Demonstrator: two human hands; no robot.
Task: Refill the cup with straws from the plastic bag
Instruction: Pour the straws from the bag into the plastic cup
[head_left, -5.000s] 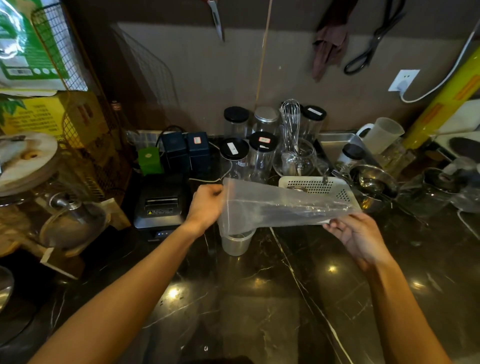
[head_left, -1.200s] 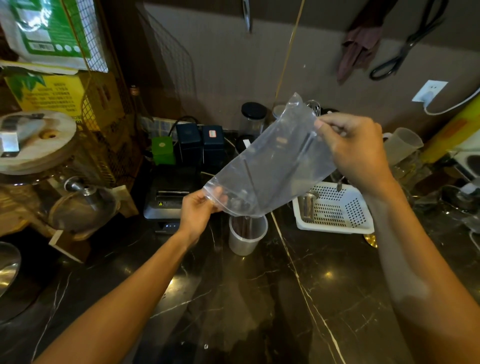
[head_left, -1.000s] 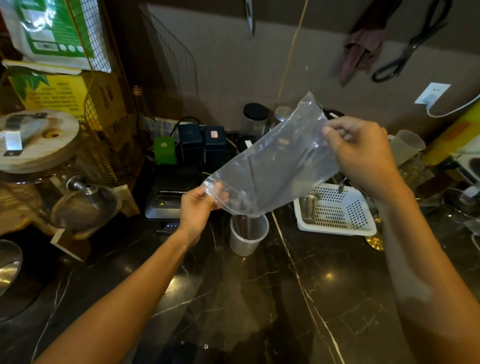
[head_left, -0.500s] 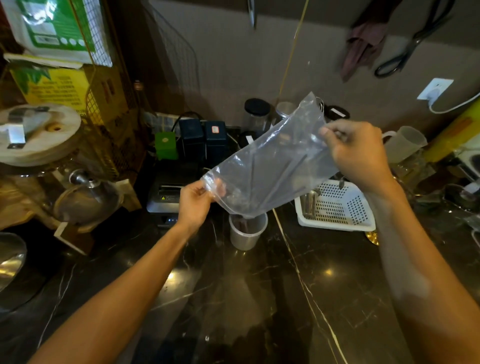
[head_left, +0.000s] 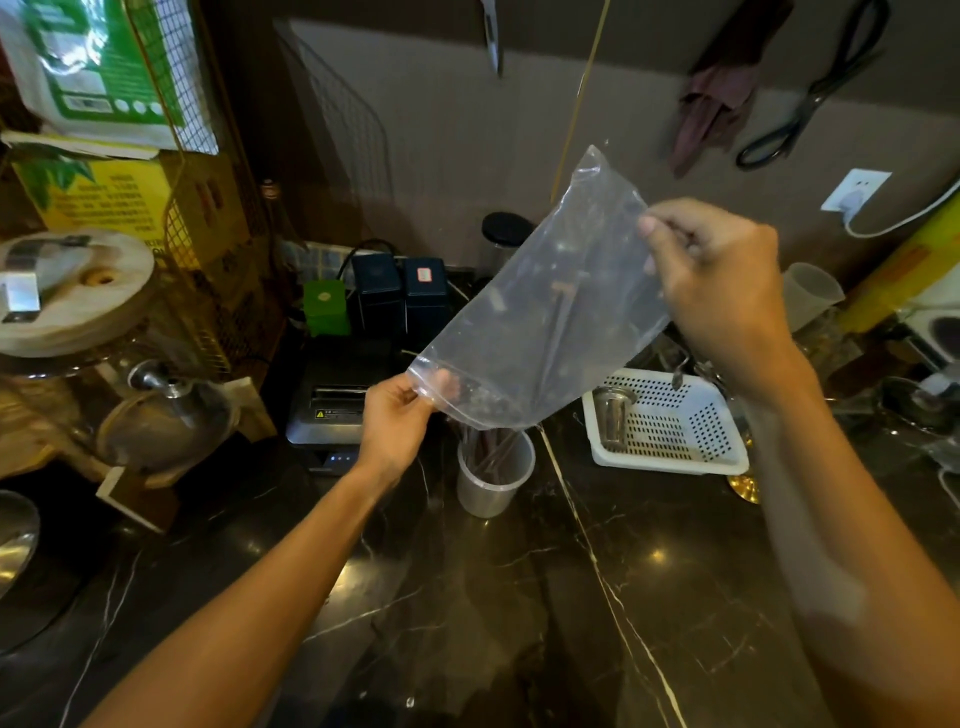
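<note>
A clear plastic bag (head_left: 540, 306) hangs tilted over a translucent cup (head_left: 493, 483) on the dark marble counter. My left hand (head_left: 397, 421) pinches the bag's low open corner just left of the cup. My right hand (head_left: 717, 280) holds the raised closed end up high. A couple of dark straws (head_left: 553, 343) lie inside the bag, pointing down toward its mouth. Several dark straws (head_left: 491, 452) stand in the cup, right under the bag's opening.
A white perforated basket (head_left: 670, 426) with a small metal strainer sits right of the cup. A receipt printer (head_left: 337, 400) and dark boxes stand behind my left hand. Glass dispensers and a wire rack crowd the left; jars, a measuring jug and metal bowls line the back right.
The bag went from lying level above the cup to steeply tilted, its right end lifted. In the last second most straws slid down into the cup, leaving the bag nearly empty.
</note>
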